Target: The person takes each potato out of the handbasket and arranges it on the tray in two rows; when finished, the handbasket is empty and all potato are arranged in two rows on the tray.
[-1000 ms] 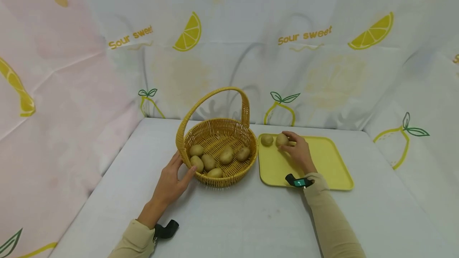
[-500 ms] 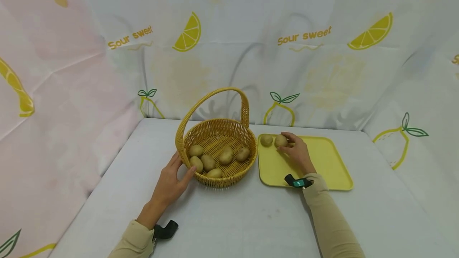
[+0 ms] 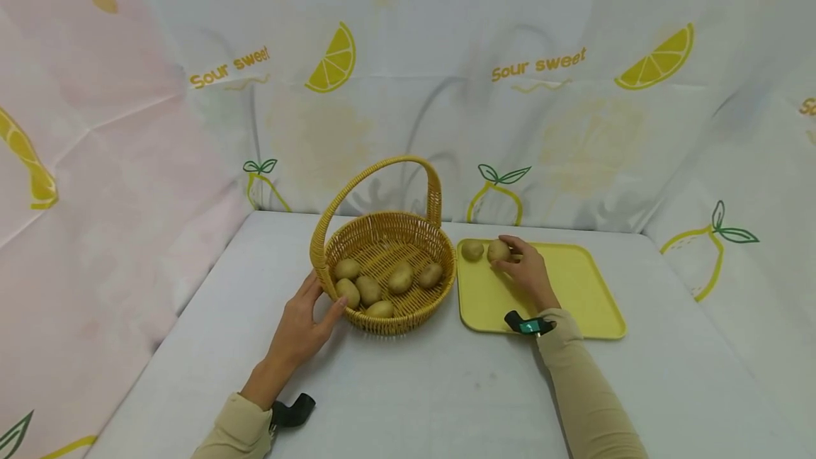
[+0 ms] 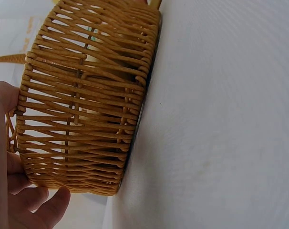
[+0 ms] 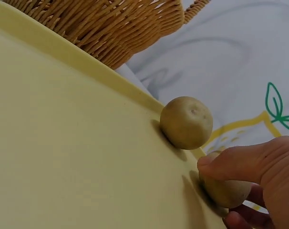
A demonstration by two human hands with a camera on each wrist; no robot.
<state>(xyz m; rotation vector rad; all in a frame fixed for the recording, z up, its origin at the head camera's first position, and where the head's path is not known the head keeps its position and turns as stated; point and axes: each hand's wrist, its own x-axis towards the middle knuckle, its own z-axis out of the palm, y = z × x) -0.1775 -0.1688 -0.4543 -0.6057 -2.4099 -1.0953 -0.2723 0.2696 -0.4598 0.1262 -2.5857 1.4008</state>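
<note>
Apart, hands (image 3: 304, 324) (image 3: 528, 272) grip basket (image 3: 379, 253) left, potato (image 3: 498, 251) right.

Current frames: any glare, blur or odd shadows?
Head: soft, even light, no strong glare, faint shadow beside the left hand; left wrist: weave of the basket fairly crisp, diffuse shadow on the tablecloth by its base, scene turned sideways; right wrist: dark shadows on the tray beside both potatoes, no obvious motion blur.
</note>
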